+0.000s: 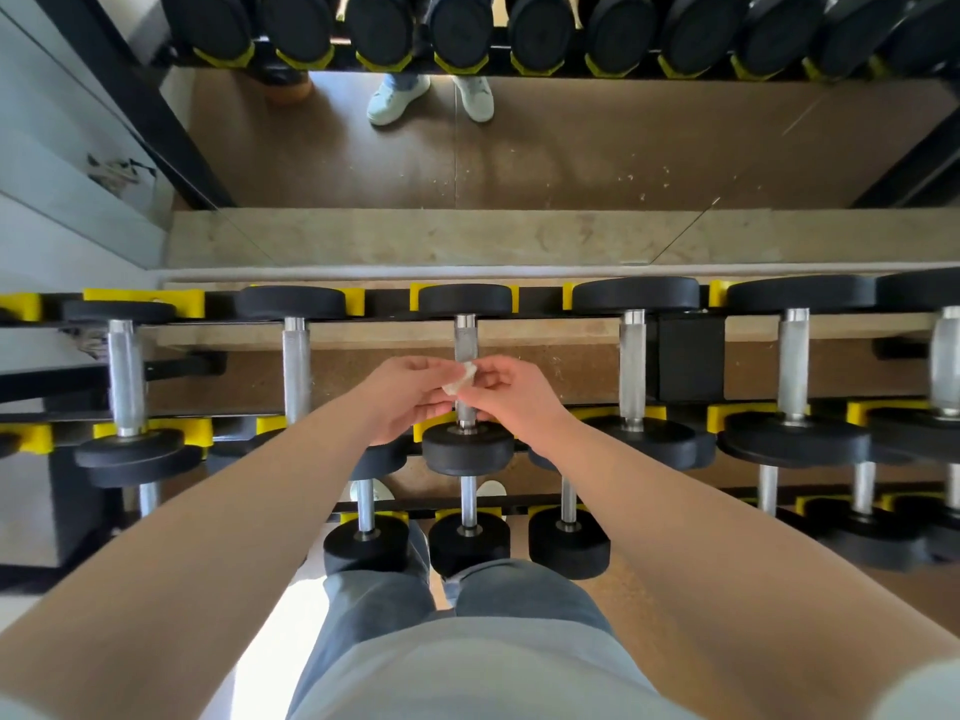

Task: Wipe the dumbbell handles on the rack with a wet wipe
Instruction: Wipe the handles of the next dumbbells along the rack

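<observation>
The rack [691,361] is black, with yellow cradles [143,301] along its rails. Its upper tier runs from 9 to 3 o'clock and carries six dumbbells [296,366] side by side. Each has black round ends seated in the cradles and a knurled steel handle running from 12 to 6. The lower tier, toward 6 o'clock, holds three small dumbbells [568,506] close together. Larger ones [864,485] lie on it toward 4 o'clock, partly hidden under the upper row.

middle handle [465,337]: lower stretch hidden behind the hands
wet wipe [462,379]: small crumpled bit shows between left hand [410,400] and right hand [511,394]
far-right dumbbell [945,356]: cut by right edge
top dumbbell row [462,28]: clipped at top
</observation>
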